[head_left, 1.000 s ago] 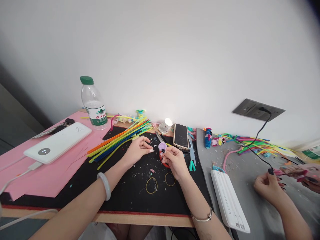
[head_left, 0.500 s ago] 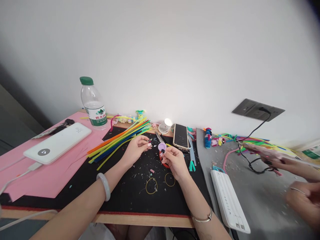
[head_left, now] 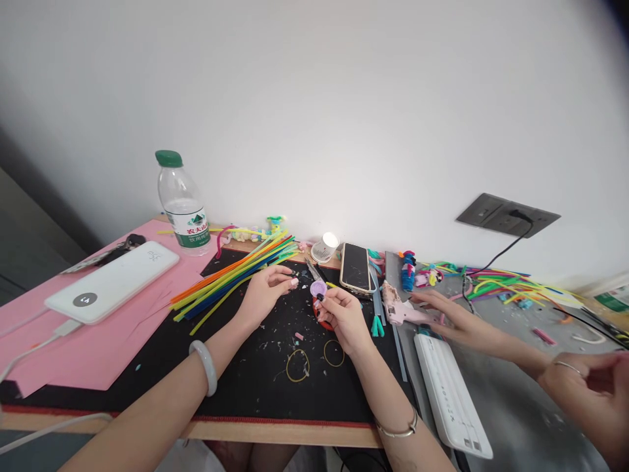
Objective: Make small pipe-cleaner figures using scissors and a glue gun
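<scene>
My right hand (head_left: 343, 316) pinches a small round purple piece (head_left: 318, 288) with a black bit at its lower edge, above the black mat (head_left: 236, 387). To its left, my left hand (head_left: 268, 293) has curled fingers with thumb and fingertips close together; anything between them is too small to make out. Red-handled scissors (head_left: 317, 270) lie partly hidden behind my right hand. A bundle of coloured pipe cleaners (head_left: 221, 283) rests just left of my left hand. Two rubber bands (head_left: 297, 366) and small scraps lie on the mat below my hands.
A co-worker's hand (head_left: 457, 318) is at a pink glue gun (head_left: 397, 307) to the right. Nearby are a phone (head_left: 356, 267), a paper cup (head_left: 325, 248) and a white power strip (head_left: 452, 393). At left stand a bottle (head_left: 184, 210) and a white power bank (head_left: 115, 280) on pink paper.
The co-worker's hand has moved left with the pink glue gun, from the grey surface to the mat's right edge. My own hands have barely moved.
</scene>
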`<act>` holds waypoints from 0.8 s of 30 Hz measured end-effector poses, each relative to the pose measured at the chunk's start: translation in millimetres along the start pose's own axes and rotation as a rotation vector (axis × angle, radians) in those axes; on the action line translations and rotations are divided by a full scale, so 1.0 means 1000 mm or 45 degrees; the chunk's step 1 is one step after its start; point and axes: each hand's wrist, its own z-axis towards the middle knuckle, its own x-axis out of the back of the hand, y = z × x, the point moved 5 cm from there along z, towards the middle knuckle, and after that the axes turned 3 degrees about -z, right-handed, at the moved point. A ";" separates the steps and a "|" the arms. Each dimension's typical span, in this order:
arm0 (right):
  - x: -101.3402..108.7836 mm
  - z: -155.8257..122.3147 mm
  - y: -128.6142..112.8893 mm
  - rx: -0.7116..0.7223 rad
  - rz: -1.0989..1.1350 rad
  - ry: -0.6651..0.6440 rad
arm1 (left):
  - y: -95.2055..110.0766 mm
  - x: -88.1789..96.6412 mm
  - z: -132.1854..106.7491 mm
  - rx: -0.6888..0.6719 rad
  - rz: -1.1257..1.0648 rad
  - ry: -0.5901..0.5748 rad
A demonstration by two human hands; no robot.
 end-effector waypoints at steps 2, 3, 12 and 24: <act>0.000 0.000 0.001 -0.007 0.007 -0.004 | 0.002 0.000 -0.001 -0.025 0.033 0.018; 0.001 0.000 0.001 -0.009 0.010 -0.004 | 0.003 0.001 -0.001 -0.045 0.049 0.022; 0.001 0.001 0.001 -0.006 0.007 0.007 | 0.004 0.000 -0.002 -0.060 0.023 -0.008; 0.002 0.001 0.001 -0.007 0.004 0.009 | 0.014 0.006 -0.002 -0.225 0.244 0.148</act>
